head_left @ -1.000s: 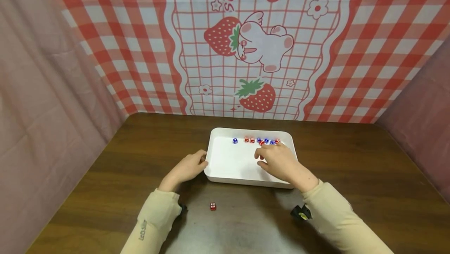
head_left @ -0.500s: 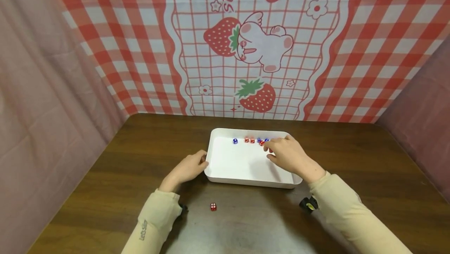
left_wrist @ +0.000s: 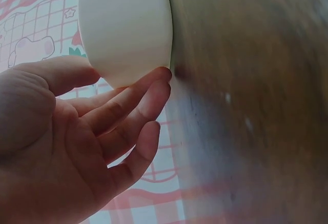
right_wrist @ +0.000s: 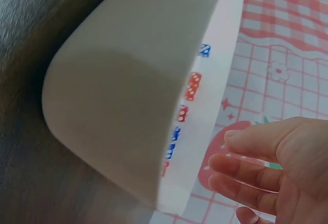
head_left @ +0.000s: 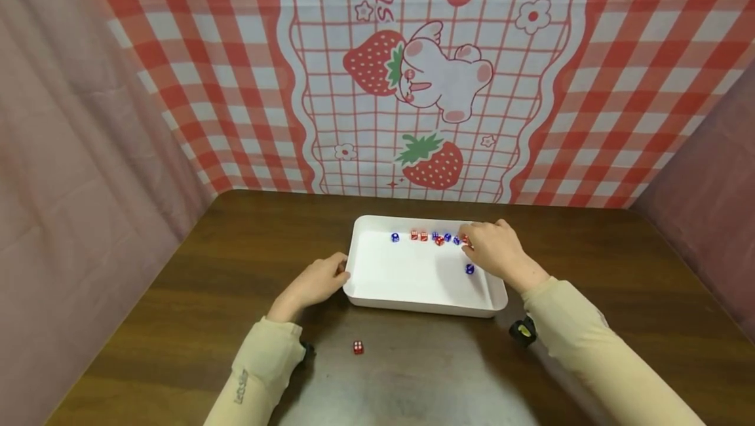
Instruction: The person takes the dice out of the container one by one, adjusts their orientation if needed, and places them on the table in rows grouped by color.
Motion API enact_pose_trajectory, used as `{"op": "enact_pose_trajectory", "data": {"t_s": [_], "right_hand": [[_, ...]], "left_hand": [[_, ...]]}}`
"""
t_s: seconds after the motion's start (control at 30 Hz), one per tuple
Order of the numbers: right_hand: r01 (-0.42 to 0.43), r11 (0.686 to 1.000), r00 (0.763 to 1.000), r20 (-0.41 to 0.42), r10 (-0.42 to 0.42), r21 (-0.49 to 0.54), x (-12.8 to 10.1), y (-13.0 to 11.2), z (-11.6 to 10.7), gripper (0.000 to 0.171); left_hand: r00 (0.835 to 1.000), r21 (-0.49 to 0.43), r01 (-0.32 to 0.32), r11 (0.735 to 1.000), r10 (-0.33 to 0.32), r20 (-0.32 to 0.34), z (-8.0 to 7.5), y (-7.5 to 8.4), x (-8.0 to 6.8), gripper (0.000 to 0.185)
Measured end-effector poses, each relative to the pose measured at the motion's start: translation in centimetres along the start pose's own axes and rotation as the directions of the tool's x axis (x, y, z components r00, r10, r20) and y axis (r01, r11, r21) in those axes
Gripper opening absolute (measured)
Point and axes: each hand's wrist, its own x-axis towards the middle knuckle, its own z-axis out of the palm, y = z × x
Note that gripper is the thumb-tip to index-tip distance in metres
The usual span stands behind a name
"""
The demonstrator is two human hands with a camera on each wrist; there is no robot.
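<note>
A white tray [head_left: 413,275] lies on the brown table [head_left: 590,295], and its outer wall fills the wrist views [left_wrist: 128,29] [right_wrist: 133,80]. Several red and blue dice [head_left: 433,237] [right_wrist: 192,86] line its far wall. One blue die [head_left: 469,269] lies apart near the tray's right side. My right hand [head_left: 480,242] [right_wrist: 230,155] hovers over the far right corner with relaxed fingers and holds nothing. My left hand [head_left: 330,275] [left_wrist: 128,88] rests against the tray's left wall, fingertips touching it. A single red die [head_left: 358,347] sits on the table in front of the tray.
A red-checked strawberry cloth [head_left: 413,78] hangs behind the table and pink cloth [head_left: 77,183] closes both sides. Bare tabletop lies left, right and in front of the tray.
My right hand moved from the tray's middle right toward its far right corner. A blue die now shows on the tray floor where the hand was. The left hand stayed put.
</note>
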Motion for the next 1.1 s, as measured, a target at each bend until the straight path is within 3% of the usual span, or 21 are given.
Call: {"op": "enact_pose_trajectory", "data": {"t_s": [0.63, 1.1], "right_hand": [[-0.065, 0.998, 0.98, 0.19, 0.059, 0.022, 1.2, 1.9, 2.3, 0.028], [-0.095, 0.994, 0.986, 0.13, 0.102, -0.055, 1.8, 2.1, 3.7, 0.022]], "left_hand": [[1.0, -0.019, 0.006, 1.0, -0.006, -0.006, -0.1, 0.1, -0.1, 0.024], [1.0, -0.022, -0.008, 1.0, 0.008, 0.005, -0.3, 0.2, -0.3, 0.025]]}}
